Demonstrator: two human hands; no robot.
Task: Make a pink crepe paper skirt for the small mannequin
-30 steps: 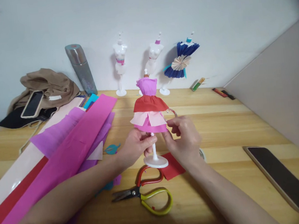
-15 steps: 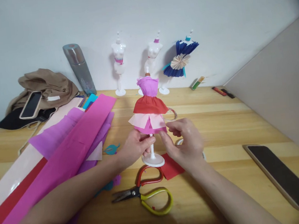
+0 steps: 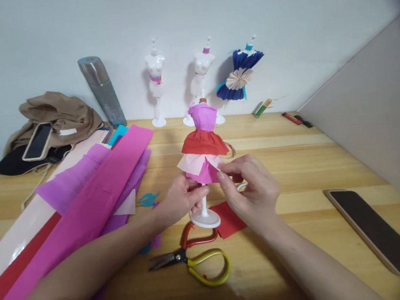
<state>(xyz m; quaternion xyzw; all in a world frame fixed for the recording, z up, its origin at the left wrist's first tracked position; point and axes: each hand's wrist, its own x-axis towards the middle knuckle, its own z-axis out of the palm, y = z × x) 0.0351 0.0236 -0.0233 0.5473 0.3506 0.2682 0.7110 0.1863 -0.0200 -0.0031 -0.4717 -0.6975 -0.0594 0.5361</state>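
Note:
A small dress-form mannequin on a white stand (image 3: 205, 218) leans slightly in front of me. It wears a crepe-paper dress (image 3: 203, 142) with a purple top, a red overskirt, a pale pink layer and a magenta hem. My left hand (image 3: 181, 196) is closed around the stand's pole just under the hem. At the skirt's right side, the thumb and forefinger of my right hand (image 3: 249, 190) pinch the edge of the pale pink layer. Below the base lie scissors (image 3: 178, 257) with one red and one yellow handle, beside a piece of red paper (image 3: 230, 220).
Crepe-paper sheets (image 3: 99, 188) cover the left side. Behind stand a bare mannequin (image 3: 157, 78), another (image 3: 203, 67) and a blue-dressed one (image 3: 240, 77). A thermos (image 3: 102, 91), a brown cloth (image 3: 61, 109) and a phone (image 3: 38, 142) are at back left; a larger phone (image 3: 374, 232) lies right.
The right fingers have closed on the pale pink layer and draw its edge outward, showing more magenta beneath. The mannequin has tilted a little to the right.

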